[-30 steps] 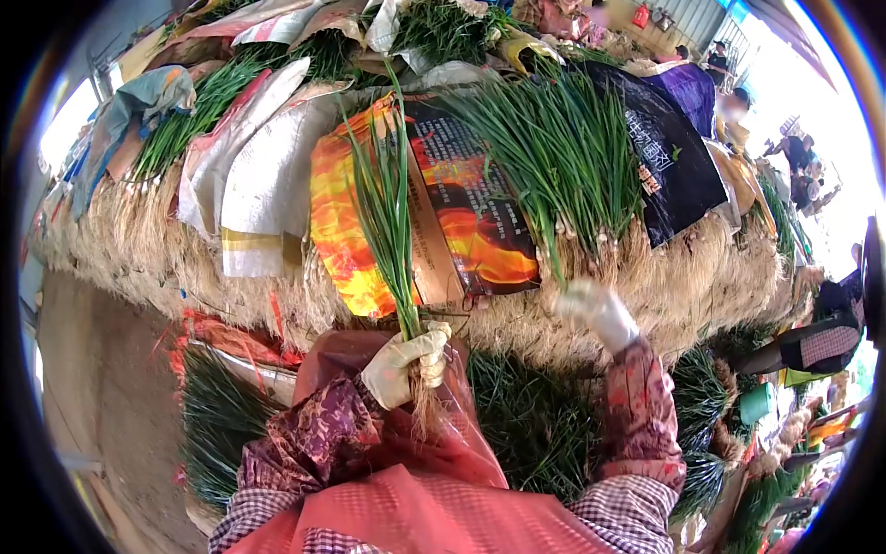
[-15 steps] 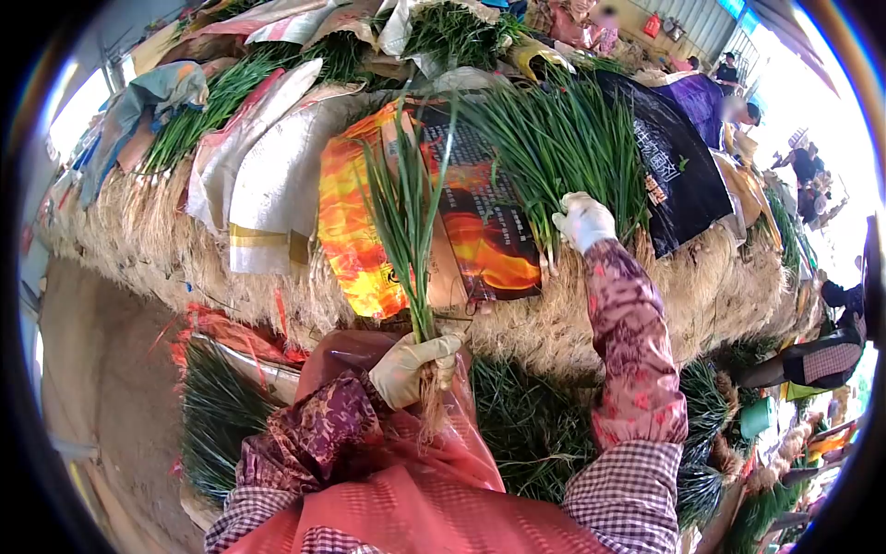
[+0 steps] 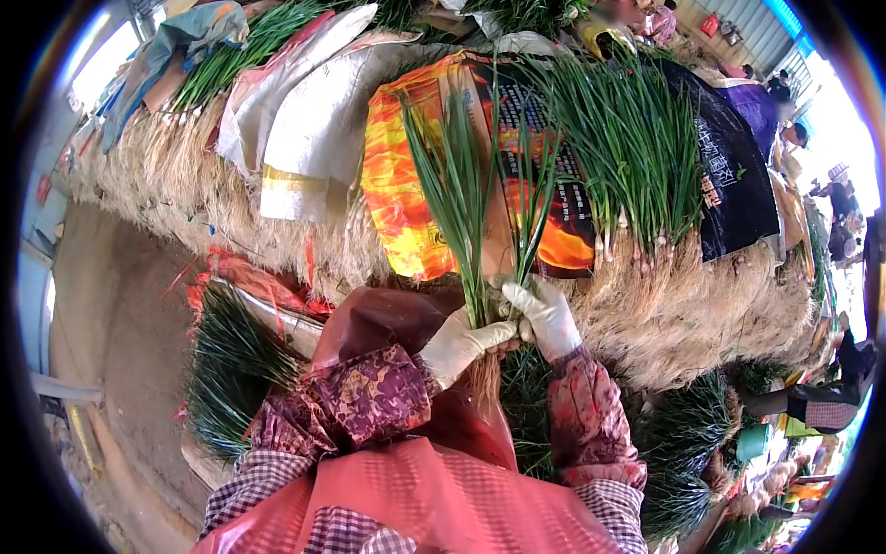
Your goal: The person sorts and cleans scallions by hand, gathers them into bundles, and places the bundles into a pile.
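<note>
My left hand, in a pale glove, is closed around the base of a bunch of green onions. Their leaves point up and away, and their stringy roots hang below the hand. Close beside it, my gloved right hand pinches a smaller few green onion stalks near their lower ends. Just beyond lies an orange and black printed sack. To its right, loose green onions rest on the heap with white bulbs and roots facing me.
A long heap of rooted onions runs across in front of me, partly under white sacks and a black sack. Tied bundles lie low at left, and more bundles at right. Other people are at far right.
My right hand has come back from the onions on the heap to beside my left hand, bringing a few stalks. The view has shifted, and my left hand still grips its bunch.
</note>
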Available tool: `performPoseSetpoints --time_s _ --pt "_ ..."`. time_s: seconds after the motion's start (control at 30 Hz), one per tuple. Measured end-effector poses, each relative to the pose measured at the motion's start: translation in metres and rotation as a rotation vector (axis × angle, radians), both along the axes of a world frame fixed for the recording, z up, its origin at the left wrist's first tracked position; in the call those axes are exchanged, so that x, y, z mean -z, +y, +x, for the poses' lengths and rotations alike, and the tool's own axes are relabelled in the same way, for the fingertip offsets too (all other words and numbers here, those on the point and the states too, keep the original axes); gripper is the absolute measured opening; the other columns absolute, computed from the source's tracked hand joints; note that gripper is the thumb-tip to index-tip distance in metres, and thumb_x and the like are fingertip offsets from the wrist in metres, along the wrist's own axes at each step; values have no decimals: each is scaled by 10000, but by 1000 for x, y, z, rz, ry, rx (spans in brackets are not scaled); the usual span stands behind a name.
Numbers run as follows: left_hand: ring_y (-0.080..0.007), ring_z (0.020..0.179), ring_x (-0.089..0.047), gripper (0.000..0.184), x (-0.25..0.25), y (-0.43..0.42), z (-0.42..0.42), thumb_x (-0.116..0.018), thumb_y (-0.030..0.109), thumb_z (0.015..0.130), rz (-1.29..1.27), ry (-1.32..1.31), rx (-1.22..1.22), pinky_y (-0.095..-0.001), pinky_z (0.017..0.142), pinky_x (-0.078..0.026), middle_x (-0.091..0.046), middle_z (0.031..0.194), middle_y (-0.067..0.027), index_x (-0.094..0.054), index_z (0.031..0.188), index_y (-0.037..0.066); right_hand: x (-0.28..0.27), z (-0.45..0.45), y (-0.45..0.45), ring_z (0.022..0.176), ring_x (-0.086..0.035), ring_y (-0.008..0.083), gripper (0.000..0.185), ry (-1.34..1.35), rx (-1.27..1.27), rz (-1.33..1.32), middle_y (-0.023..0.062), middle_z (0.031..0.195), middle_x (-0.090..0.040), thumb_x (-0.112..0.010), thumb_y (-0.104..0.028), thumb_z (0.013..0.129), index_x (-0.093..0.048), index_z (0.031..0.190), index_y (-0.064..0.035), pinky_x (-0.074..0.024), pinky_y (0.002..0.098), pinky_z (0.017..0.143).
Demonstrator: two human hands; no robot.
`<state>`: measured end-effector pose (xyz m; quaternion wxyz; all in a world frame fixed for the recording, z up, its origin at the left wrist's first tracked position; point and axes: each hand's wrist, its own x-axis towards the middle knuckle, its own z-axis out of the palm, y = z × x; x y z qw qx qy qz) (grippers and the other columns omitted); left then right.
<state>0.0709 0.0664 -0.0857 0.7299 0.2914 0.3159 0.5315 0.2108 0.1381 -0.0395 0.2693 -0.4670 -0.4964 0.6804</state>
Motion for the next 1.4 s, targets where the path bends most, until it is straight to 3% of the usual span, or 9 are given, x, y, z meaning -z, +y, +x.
performPoseSetpoints --time_s 0.2,0.43,0.57,0.8,0.9,1.07,1.13,1.2,1.4 --pt "-147 802 -613 135 -8 -11 -22 -594 105 914 -266 -32 61 -302 741 -515 -633 879 -41 -604 1034 46 47 23 16 504 -556 61 144 137 -235 231 50 821 -692 -610 -140 929 -656 1055 -89 -376 179 335" --pt "-169 713 -577 265 -4 -22 -32 -594 159 918 -256 -329 274 -323 616 -515 -581 816 -68 -535 1143 33 17 24 -10 456 -498 48 467 -71 -205 -7 8 736 -643 -642 -471 873 -652 1098 -62 -425 206 427" --pt "-113 606 -442 372 -6 -25 -30 -609 203 908 -233 -473 303 -264 540 -420 -488 727 -22 -483 1211 28 31 -10 -14 511 -522 53 206 397 7 -97 4 762 -634 -646 -223 907 -645 993 -36 -385 185 447" --pt "-153 588 -492 348 -5 -30 -45 -653 157 870 -110 -567 301 -303 509 -430 -538 708 -49 -458 1148 85 0 78 -17 572 -604 90 268 -284 -294 78 55 869 -692 -631 -286 916 -662 1007 -35 -456 211 467" --pt "-156 615 -506 364 -16 -26 -36 -681 174 852 -95 -452 233 -316 544 -441 -550 720 -47 -465 1131 88 -15 82 -8 897 -663 203 425 -1373 -921 83 72 973 -695 -688 -413 839 -660 1108 -85 -525 335 864" --pt "-118 629 -495 258 -10 -15 -25 -680 180 846 -165 -290 233 -286 574 -419 -535 713 -6 -540 1043 87 -31 91 102 1034 -612 231 400 -1057 19 885 160 1216 -585 -604 -441 877 -625 1047 -79 -515 376 827" --pt "-72 640 -498 192 -21 -11 -22 -660 181 857 -150 -27 185 -221 560 -386 -557 731 13 -599 1008 80 -61 60 121 661 -643 159 273 -1133 -45 739 118 861 -672 -636 -285 878 -621 982 -33 -510 323 578" --pt "-59 671 -510 231 -26 -4 -20 -632 162 876 -115 -15 166 -168 578 -379 -609 789 9 -626 1089 72 -65 52 124 599 -626 129 207 -812 22 401 120 781 -666 -635 -226 877 -623 931 -27 -484 293 499" --pt "-157 870 -626 283 -31 7 -7 -596 44 850 -133 -124 44 -317 811 -528 -661 1026 -93 -599 1128 -3 -42 52 35 594 -593 111 219 -683 -412 557 66 748 -637 -648 -233 894 -634 923 -17 -510 266 516"
